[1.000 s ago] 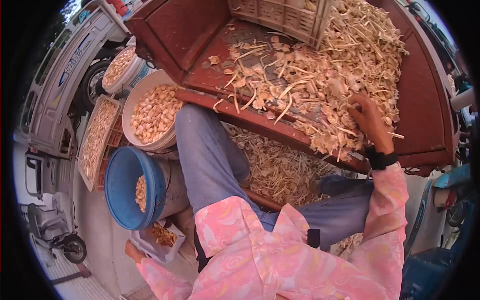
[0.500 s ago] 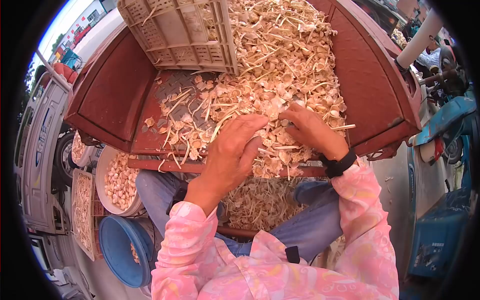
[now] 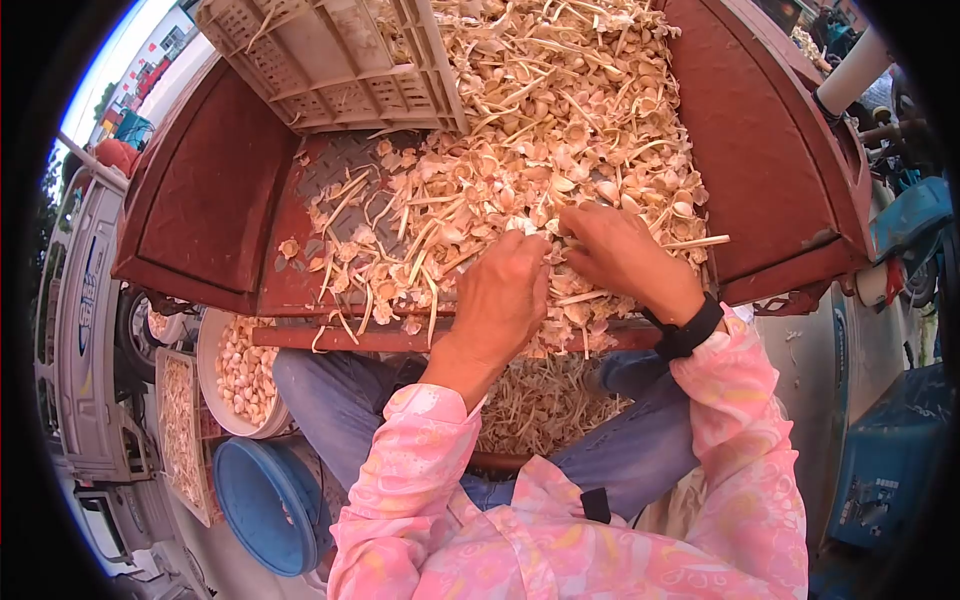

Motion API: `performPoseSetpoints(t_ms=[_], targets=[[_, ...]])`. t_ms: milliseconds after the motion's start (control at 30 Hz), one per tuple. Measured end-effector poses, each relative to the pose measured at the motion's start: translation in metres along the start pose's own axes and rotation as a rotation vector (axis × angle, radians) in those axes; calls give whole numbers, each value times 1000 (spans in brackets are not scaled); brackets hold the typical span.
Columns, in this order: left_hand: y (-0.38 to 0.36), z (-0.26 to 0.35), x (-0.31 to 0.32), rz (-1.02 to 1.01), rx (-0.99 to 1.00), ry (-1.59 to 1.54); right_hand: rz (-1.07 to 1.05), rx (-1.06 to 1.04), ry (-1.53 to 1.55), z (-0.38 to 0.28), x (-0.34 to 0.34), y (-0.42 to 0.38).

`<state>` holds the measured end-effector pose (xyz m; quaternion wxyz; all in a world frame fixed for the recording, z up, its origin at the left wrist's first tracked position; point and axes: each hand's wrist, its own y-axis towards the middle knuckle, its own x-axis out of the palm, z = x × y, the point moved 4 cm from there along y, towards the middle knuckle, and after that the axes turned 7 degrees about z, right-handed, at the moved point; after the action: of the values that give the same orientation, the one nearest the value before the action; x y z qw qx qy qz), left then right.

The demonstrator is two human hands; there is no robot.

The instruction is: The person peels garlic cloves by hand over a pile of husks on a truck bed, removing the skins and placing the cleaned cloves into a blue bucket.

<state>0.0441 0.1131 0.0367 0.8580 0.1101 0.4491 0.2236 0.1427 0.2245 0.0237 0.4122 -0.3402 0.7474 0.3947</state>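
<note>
My left hand (image 3: 503, 295) is closed, its fingertips pinching a pale piece of garlic (image 3: 521, 226) just above the heap. Close beside it, my right hand (image 3: 628, 258) has its fingers curled inward, the tips almost meeting those of the left. What the right fingers grip is hidden behind them. Under and beyond both hands spreads a heap of garlic cloves, papery skins and dry stalks (image 3: 570, 130). It lies on the bed of a red metal cart (image 3: 775, 160). A long stalk (image 3: 697, 242) sticks out past my right wrist.
A tilted plastic crate (image 3: 335, 65) stands on the cart at the back left. Lower left are a white bucket of cloves (image 3: 245, 370), a crate of garlic scraps (image 3: 183, 430) and a blue bucket (image 3: 268, 505). Stalks and skins (image 3: 550, 405) lie between my legs.
My left hand has gone from loosely spread fingers to a closed pinch. Both hands have drawn together around the pale garlic piece. The whole view has shifted slightly.
</note>
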Motion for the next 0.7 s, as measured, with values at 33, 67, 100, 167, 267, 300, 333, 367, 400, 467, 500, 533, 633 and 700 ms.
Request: performPoseSetpoints(t_ms=[33,67,100,167,267,300,333,367,400,467,500,533,633,700], targets=[[1,-2,10,-5,24,-3,-11,1,-1,0,1,1],[1,-6,15,-21,11,34,-22,2,-2,0,1,2],[3,-8,17,-37,-3,71,-20,18,7,1,0,2],[4,-12,15,-58,-100,-7,-16,52,27,4,-5,1],[2,-18,9,-74,-381,-470,-93,420,447,10,-19,-1],[0,-19,13,-71,-497,-698,-53,337,468,6,-24,1],[-2,-20,16,-63,-611,-924,-15,252,491,-1,-28,0],[-3,-17,18,-175,-668,-1008,24,166,518,-8,-29,-2],[-5,-15,21,-191,-660,-1164,55,57,465,-15,-26,-4],[-7,-11,28,-230,-628,-1474,127,-153,355,-28,-18,-10],[-10,-10,25,-197,-650,-1496,146,-162,389,-30,-17,-12],[-15,-11,25,-170,-709,-1503,121,-99,512,-30,-16,-13],[-31,-20,28,-119,-853,-1595,95,16,706,-30,-19,-14],[-39,-25,32,-131,-904,-1747,158,-10,611,-32,-23,-14]])
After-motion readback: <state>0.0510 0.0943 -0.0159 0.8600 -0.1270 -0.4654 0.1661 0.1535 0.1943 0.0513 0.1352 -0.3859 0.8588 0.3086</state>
